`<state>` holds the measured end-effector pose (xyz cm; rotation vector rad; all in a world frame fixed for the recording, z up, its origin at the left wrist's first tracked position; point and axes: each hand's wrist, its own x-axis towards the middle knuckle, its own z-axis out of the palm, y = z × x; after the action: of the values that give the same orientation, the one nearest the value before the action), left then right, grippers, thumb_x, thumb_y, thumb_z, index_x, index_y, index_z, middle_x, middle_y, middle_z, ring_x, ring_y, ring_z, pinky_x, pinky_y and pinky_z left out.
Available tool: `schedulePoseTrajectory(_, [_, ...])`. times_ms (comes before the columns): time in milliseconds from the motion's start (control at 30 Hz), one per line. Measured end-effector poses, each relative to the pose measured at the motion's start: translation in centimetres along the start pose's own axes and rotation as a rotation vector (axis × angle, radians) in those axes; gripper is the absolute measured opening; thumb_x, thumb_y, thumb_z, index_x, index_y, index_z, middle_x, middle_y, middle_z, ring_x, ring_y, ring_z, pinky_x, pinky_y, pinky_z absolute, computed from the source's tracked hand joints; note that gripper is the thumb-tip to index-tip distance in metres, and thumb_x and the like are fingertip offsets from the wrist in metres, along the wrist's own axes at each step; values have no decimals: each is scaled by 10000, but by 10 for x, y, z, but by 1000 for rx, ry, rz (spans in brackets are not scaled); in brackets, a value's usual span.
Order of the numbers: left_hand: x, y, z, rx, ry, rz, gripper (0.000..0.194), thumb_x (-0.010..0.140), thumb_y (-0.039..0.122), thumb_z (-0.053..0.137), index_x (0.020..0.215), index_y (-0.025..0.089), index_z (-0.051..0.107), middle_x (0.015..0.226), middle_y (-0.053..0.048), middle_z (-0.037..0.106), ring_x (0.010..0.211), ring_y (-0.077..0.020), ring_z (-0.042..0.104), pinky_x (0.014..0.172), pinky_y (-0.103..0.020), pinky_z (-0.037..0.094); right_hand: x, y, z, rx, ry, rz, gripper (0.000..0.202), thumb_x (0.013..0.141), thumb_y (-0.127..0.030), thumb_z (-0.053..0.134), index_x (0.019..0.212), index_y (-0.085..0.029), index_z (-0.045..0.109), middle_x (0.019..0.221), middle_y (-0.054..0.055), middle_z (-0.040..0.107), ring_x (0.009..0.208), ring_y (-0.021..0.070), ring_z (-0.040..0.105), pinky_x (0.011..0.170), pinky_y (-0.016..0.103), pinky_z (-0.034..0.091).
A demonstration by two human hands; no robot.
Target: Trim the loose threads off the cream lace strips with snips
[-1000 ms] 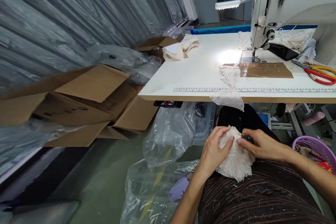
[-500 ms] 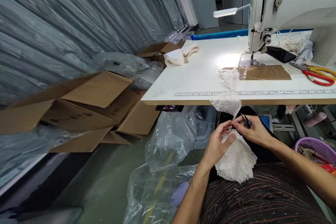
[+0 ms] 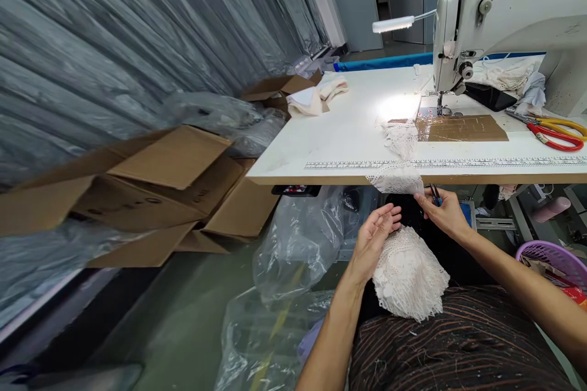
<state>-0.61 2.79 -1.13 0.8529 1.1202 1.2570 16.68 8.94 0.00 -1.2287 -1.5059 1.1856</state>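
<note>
My right hand (image 3: pixel 443 212) pinches the corner of a white lace strip (image 3: pixel 398 178) that hangs over the table's front edge, and small dark thread snips (image 3: pixel 435 195) are tucked in the same hand. My left hand (image 3: pixel 375 235), fingers apart, rests beside a bunched white lace piece (image 3: pixel 410 275) lying on my lap; its thumb side is near the lace. The strip runs back over the tabletop toward the sewing machine needle area (image 3: pixel 440 104).
A white sewing machine (image 3: pixel 513 18) stands at the back right, with red- and yellow-handled scissors (image 3: pixel 557 134) beside it. Folded cream cloth (image 3: pixel 316 98) lies at the table's left. Open cardboard boxes (image 3: pixel 169 159), plastic bags (image 3: pixel 298 244) and a purple basket (image 3: pixel 550 253) are around.
My right hand has moved up and right to the strip's hanging corner. My left hand has opened and moved slightly left, and the two hands are now apart.
</note>
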Motion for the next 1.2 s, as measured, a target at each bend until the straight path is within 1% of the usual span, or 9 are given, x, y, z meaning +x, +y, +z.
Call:
schedulePoseTrajectory(167, [0, 3, 0, -192, -135, -64, 639, 696, 574, 775, 1155, 149, 646, 1283, -167, 655, 1206, -305, 603, 1007, -419, 490, -27, -14, 9, 30, -195, -103, 397, 831, -544, 576, 690, -174, 586, 549, -38, 435, 497, 95, 365, 499, 244, 307])
schedulePoseTrajectory(333, [1, 8, -4, -336, -249, -174, 743, 644, 633, 780, 1183, 146, 625, 1180, -168, 712, 947, -268, 710, 799, -348, 562, -62, -32, 3, -17, -576, -255, 339, 891, -321, 532, 594, -180, 449, 550, -57, 358, 517, 75, 292, 496, 220, 263])
schedulePoseTrajectory(467, [-2, 17, -8, -159, -296, -200, 704, 555, 413, 911, 1140, 132, 638, 1016, -139, 757, 795, -216, 711, 693, -275, 539, -70, -33, -10, -141, -784, -280, 316, 889, -250, 520, 590, -175, 450, 538, -67, 323, 508, 71, 255, 482, 219, 230])
schedulePoseTrajectory(533, [-4, 20, -8, -49, -266, -233, 583, 577, 345, 908, 1063, 139, 660, 902, -92, 764, 730, -177, 692, 658, -245, 517, -67, -30, -16, -209, -781, -242, 267, 891, -287, 533, 653, -171, 506, 552, -66, 355, 512, 74, 278, 491, 220, 244])
schedulePoseTrajectory(600, [-7, 23, -7, 25, -223, -237, 505, 595, 362, 893, 1000, 148, 680, 862, -61, 756, 694, -146, 668, 650, -233, 503, -61, -26, -21, -248, -705, -187, 248, 909, -374, 521, 793, -160, 570, 600, -52, 424, 525, 84, 332, 506, 220, 280])
schedulePoseTrajectory(700, [-10, 26, -5, 137, -181, -184, 443, 611, 413, 872, 935, 151, 721, 879, -54, 749, 728, -137, 648, 691, -236, 494, -50, -21, -23, -247, -564, -142, 465, 986, -515, 327, 925, -142, 598, 692, 3, 519, 589, 121, 442, 563, 245, 355])
schedulePoseTrajectory(800, [-11, 28, -1, 217, -144, -131, 405, 638, 476, 838, 856, 147, 745, 819, -46, 735, 705, -125, 613, 666, -224, 473, -40, -18, -20, -259, -501, -128, 692, 993, -618, 126, 875, -145, 617, 673, 24, 523, 610, 146, 472, 602, 275, 372])
schedulePoseTrajectory(900, [-9, 30, 3, 245, -102, -106, 421, 658, 534, 801, 804, 143, 741, 735, -33, 707, 624, -107, 560, 596, -217, 446, -32, -17, -15, -280, -499, -132, 766, 957, -701, 121, 831, -143, 631, 620, 14, 496, 572, 143, 451, 593, 280, 356])
schedulePoseTrajectory(1200, [-15, 36, 8, 282, -57, -142, 380, 658, 500, 795, 734, 137, 712, 566, 13, 608, 498, -77, 456, 483, -197, 348, -23, -18, -9, -336, -561, -174, 625, 1004, -567, 211, 764, -152, 612, 572, -15, 451, 525, 112, 383, 563, 253, 308])
